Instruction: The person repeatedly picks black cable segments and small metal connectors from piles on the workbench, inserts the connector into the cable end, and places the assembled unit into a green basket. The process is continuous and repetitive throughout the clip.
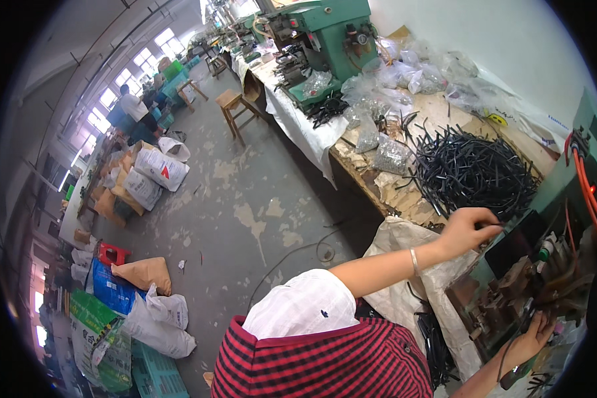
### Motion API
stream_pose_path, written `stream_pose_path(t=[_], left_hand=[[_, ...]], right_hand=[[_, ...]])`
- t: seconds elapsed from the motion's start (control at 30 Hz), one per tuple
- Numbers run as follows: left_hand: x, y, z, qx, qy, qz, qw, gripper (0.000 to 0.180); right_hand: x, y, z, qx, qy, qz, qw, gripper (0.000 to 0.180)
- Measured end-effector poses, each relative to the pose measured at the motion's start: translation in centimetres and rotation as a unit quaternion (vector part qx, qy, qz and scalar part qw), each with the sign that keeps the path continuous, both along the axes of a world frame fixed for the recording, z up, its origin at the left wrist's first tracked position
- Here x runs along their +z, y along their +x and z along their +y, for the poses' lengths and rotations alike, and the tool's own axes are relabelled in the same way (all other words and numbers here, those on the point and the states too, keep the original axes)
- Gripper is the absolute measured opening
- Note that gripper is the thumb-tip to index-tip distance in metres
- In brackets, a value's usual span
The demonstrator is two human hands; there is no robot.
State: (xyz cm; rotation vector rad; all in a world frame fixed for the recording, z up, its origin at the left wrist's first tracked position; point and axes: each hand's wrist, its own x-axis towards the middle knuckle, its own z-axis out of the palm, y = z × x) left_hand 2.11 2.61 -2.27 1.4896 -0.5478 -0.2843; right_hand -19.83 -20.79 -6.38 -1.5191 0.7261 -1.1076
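My left hand (469,229) reaches out to the near edge of a big pile of black bent rods (474,169) on the wooden bench (444,109). Its fingers are curled and pinched on a black rod at the pile's rim. A thin bracelet sits on that wrist. My right hand (536,337) is low at the right, pressed against the brown metal fixture of a green machine (511,292). Its fingers are partly hidden behind the fixture, so what they grip is unclear. I wear a white sleeve and a red striped garment.
Clear bags of small parts (391,89) and another green machine (325,33) stand further along the bench. A white sack (404,245) hangs by my knees. Wooden stools (235,106), filled sacks (156,169) and a distant person (134,106) are on the concrete floor to the left.
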Motion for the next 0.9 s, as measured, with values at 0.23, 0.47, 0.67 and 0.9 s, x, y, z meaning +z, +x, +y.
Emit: stream_pose_path(t=[0.23, 0.47, 0.67, 0.9], left_hand=[[9.1, -4.1, -6.2, -0.025, -0.240, -0.388, 0.890, 0.022], [5.3, -7.4, -4.0, -0.096, -0.160, -0.550, 0.814, 0.023], [3.1, -9.8, -7.1, -0.121, -0.142, -0.633, 0.752, 0.025], [2.5, -9.8, -7.1, -0.089, -0.156, -0.635, 0.751, 0.026]], right_hand=[[6.4, 0.4, 4.4, 0.007, 0.147, -0.078, 0.986, 0.058], [4.4, -4.0, 1.7, 0.016, -0.197, 0.199, 0.960, 0.042], [-1.1, -7.0, -2.3, -0.171, -0.367, 0.395, 0.825, 0.015], [-2.3, -6.9, -4.8, -0.167, -0.272, 0.251, 0.914, 0.012]])
